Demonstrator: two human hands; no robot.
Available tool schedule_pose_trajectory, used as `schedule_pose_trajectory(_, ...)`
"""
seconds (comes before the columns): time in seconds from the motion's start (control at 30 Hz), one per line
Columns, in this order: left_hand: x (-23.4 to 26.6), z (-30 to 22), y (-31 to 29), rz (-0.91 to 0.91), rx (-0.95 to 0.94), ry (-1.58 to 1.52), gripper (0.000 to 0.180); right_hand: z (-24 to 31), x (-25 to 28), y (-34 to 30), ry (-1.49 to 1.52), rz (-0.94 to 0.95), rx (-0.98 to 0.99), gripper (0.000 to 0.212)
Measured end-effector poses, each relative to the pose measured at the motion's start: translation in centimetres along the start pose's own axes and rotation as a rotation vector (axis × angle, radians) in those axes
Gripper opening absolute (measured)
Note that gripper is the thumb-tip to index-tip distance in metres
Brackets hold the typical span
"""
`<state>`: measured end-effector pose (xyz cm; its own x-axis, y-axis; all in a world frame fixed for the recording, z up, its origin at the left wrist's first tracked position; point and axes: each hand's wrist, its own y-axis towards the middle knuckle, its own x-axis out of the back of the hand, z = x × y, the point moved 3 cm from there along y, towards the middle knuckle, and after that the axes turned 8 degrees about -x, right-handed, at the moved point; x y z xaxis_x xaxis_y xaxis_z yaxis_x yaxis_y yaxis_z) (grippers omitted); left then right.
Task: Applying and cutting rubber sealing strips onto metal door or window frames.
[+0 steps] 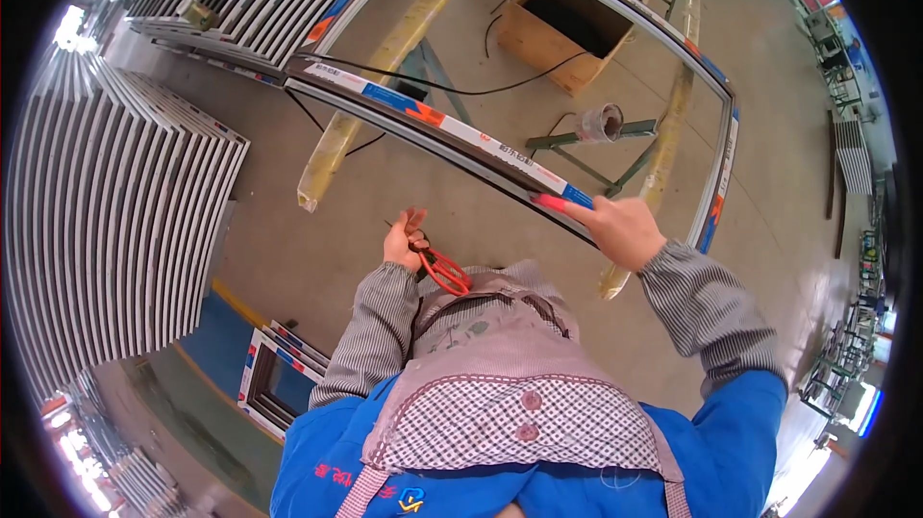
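Observation:
A large rectangular window frame (457,133), wrapped in white, blue and orange protective tape, lies in front of me. My right hand (623,231) is closed around a small pink-red handled tool (552,202), its tip at the frame's near rail. The tool's working end is too small to make out. Lower and to the left, my left hand (405,240) grips a pair of red-handled scissors (444,271), apart from the frame. A thin black strip (461,92) crosses the frame's opening toward a cardboard box.
Yellow-wrapped support beams (336,154) carry the frame. Inside its opening show the open cardboard box (558,25) and a green metal stand with a roll of tape (602,123). Stacked frames (115,220) fill the left side; smaller frames (279,374) sit at lower left.

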<state>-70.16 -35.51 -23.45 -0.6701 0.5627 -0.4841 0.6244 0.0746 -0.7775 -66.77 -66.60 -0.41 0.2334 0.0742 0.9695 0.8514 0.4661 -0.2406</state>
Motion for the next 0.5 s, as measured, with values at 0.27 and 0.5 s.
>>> schedule_pose_trajectory(0.27,0.6,-2.4,-2.0,0.081,-0.002,-0.098,0.016,2.5,0.2,4.6,-0.090,0.274,0.032,0.039)
schedule_pose_trajectory(0.5,-2.0,-2.5,-1.6,0.080,0.019,0.016,0.015,9.2,-0.5,16.5,-0.003,0.014,0.078,0.023)
